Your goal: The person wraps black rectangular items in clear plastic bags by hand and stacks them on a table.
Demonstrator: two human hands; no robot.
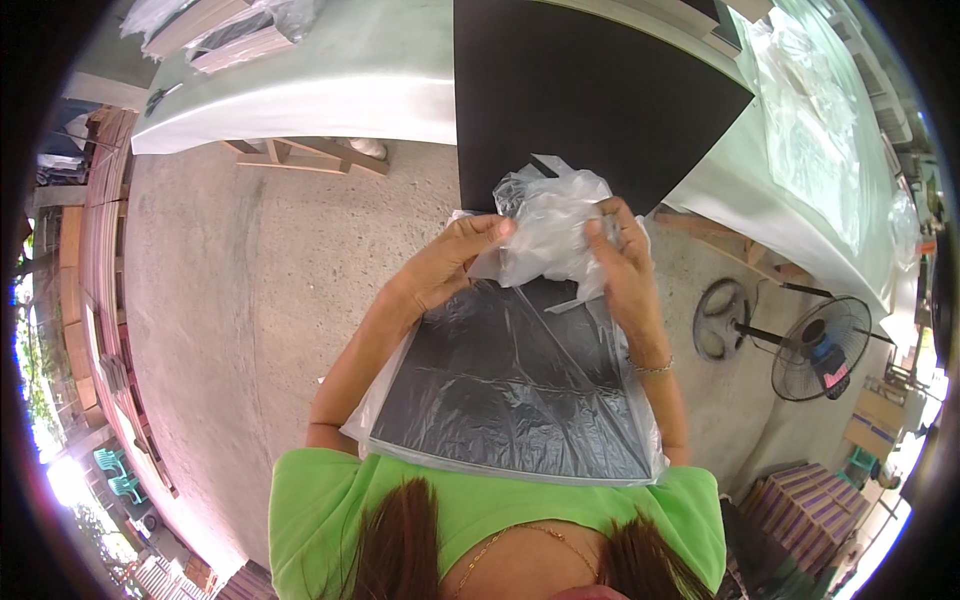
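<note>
A dark flat panel [510, 380] wrapped in clear plastic leans against my torso and reaches out toward the table. At its far end is a bunched mass of crumpled clear plastic [552, 225]. Whether this is the wrap's loose end or a separate piece, I cannot tell. My left hand [450, 262] pinches the left side of the plastic between thumb and fingers. On the opposite side my right hand [628, 270] is closed on it, fingers curled over the top. Just beyond the plastic lies a large black board [590, 90] on the table, its near end partly hidden.
The table [350, 105] has a pale cover, with wrapped frame pieces [240, 50] and scissors [160, 97] at left. Clear plastic sheeting [810, 120] covers its right part. A black fan [822, 350] lies on the concrete floor at right. A wooden trestle [310, 157] stands below the table.
</note>
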